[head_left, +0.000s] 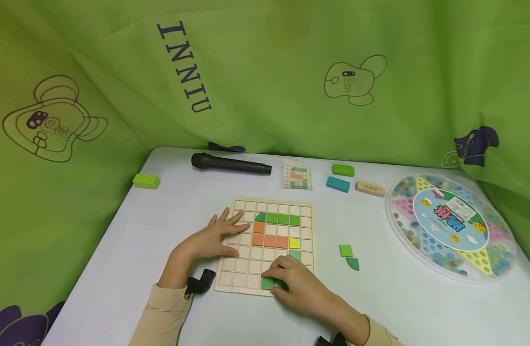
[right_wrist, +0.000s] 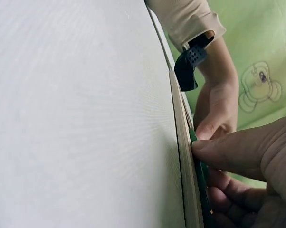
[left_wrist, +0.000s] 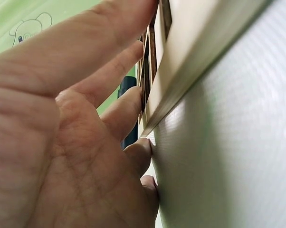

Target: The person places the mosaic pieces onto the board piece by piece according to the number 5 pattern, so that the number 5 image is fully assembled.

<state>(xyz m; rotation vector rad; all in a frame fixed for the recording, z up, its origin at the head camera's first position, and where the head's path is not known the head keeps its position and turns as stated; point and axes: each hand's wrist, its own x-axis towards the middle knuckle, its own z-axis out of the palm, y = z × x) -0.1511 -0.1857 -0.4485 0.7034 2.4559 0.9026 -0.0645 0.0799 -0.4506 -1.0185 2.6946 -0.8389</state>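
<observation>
A wooden grid board (head_left: 239, 266) lies on the white table, with green, orange and yellow tiles in some of its squares. My left hand (head_left: 213, 239) rests with spread fingers on the board's left side. In the left wrist view, its fingers (left_wrist: 121, 114) reach along the board's edge. My right hand (head_left: 301, 286) pinches a green square tile (head_left: 267, 283) at the board's bottom row between thumb and index finger. The right wrist view shows the thumb (right_wrist: 204, 149) against the green tile's edge. The hand hides the board's lower right squares.
Right of the board lie a light green square tile (head_left: 346, 251) and a dark green quarter-round tile (head_left: 353, 264). Behind are a pattern card (head_left: 297, 175), a black microphone (head_left: 232, 165) and several blocks (head_left: 343, 170). A round Chinese checkers case (head_left: 450, 221) sits at the right.
</observation>
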